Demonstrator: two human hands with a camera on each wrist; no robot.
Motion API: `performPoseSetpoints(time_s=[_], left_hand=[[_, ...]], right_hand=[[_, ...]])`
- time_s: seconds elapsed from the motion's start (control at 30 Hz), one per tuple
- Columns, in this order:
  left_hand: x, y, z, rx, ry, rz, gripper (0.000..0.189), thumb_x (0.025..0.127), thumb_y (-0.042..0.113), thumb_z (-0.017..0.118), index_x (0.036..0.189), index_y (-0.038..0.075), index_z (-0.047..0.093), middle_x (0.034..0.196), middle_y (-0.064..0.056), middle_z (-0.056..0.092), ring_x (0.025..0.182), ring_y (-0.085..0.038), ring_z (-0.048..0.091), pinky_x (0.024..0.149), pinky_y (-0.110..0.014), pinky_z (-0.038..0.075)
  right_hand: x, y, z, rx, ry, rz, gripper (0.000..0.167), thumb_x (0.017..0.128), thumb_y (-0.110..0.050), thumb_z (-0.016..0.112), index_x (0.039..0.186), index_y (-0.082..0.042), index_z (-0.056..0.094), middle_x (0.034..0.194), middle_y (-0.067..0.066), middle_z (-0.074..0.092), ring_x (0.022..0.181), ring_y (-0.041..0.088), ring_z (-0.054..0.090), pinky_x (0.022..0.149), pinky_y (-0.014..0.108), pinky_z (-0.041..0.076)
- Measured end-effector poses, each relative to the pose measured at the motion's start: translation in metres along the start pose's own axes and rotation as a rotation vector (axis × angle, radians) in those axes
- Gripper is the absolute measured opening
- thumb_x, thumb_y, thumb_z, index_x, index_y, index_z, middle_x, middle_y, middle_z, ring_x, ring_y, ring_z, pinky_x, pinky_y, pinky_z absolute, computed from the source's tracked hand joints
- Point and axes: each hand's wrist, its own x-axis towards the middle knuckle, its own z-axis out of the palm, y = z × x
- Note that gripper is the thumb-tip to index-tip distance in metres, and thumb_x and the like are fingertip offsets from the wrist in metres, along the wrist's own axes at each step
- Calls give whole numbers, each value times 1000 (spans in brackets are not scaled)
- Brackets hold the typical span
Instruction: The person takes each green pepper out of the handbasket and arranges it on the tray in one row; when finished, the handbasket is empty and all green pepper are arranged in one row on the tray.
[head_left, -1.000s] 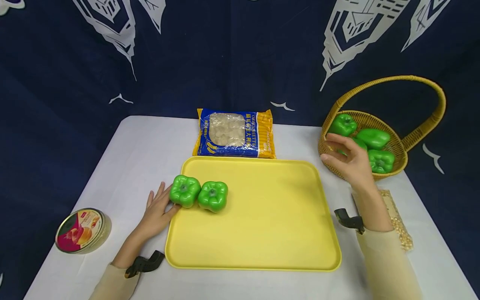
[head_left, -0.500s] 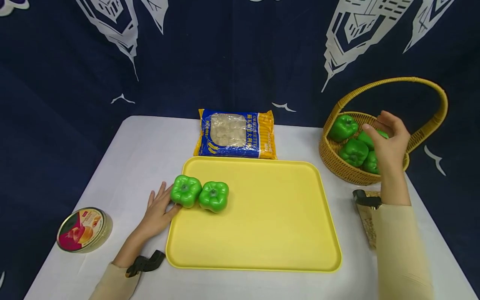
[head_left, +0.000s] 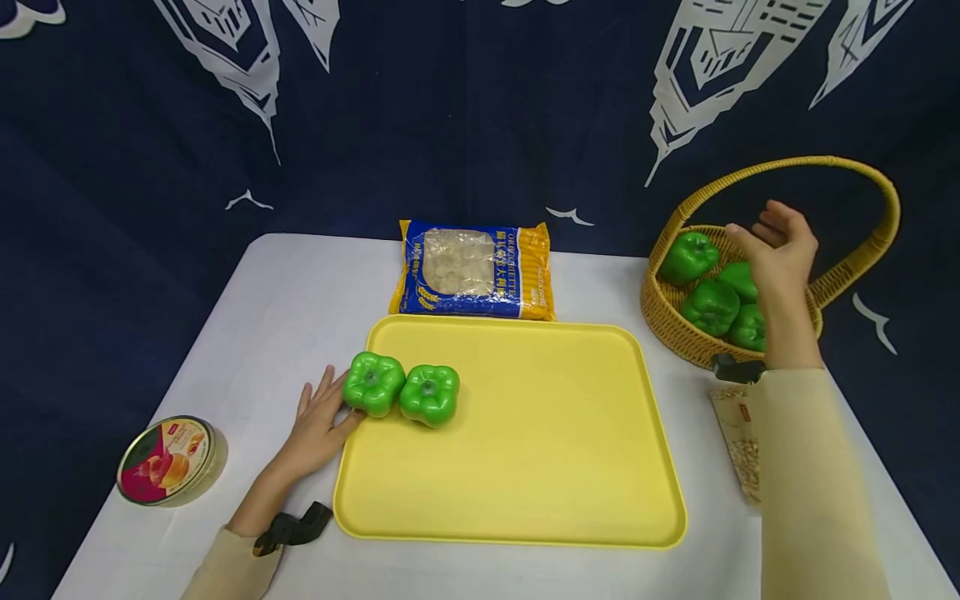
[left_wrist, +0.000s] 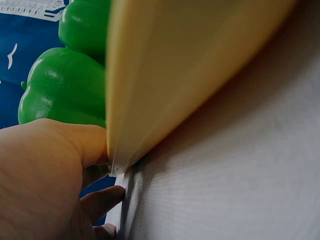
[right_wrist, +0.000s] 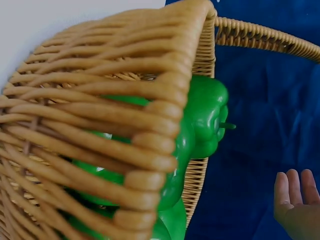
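On the yellow tray (head_left: 525,467) two green bell peppers sit side by side near the left edge. My left hand (head_left: 315,429) rests at that edge with spread fingers, close against the left bell pepper (head_left: 373,384); the other bell pepper (head_left: 430,396) is just to its right. In the left wrist view, the thumb (left_wrist: 92,145) lies at the tray rim below a pepper. My right hand (head_left: 783,258) hovers over the right side of the wicker basket (head_left: 675,329), loosely bent and holding nothing. Several green peppers (head_left: 709,307) lie inside, partly hidden by the hand and forearm.
Behind the tray lies a blue and yellow pasta bag (head_left: 465,271). A round tin (head_left: 171,461) stands at the left. Right of the tray, a packet (head_left: 738,433) is partly covered by the right sleeve. The basket's tall handle (head_left: 825,160) arches near the right hand.
My right hand has moved from the basket's left side to its right side and slightly farther back. Peppers inside the basket have shifted a little. The left hand stays in place.
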Motion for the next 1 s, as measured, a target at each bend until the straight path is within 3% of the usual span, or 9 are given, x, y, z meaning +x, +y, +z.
performPoseSetpoints(time_s=[0.43, 0.73, 1.0], left_hand=[[0, 2, -1, 1, -3, -10, 61, 96, 14, 58, 150, -1, 34, 156, -24, 30, 150, -46, 2, 115, -65, -11], [0, 1, 0, -2, -2, -14, 61, 96, 14, 58, 150, -1, 34, 157, -24, 30, 150, -45, 2, 115, -64, -11], [0, 1, 1, -3, 1, -11, 61, 96, 14, 58, 150, -1, 34, 156, -24, 30, 150, -45, 2, 115, -65, -11]], right_hand=[[23, 23, 8, -236, -30, 33, 69, 89, -32, 70, 150, -24, 38, 154, -4, 37, 132, 8, 41, 109, 27, 38], [26, 40, 13, -288, -87, 109, 77, 89, -42, 67, 154, -27, 29, 160, -5, 26, 145, 16, 30, 117, 33, 33], [29, 50, 15, -321, -120, 142, 79, 89, -47, 64, 155, -26, 25, 162, -4, 23, 146, 20, 27, 116, 35, 33]])
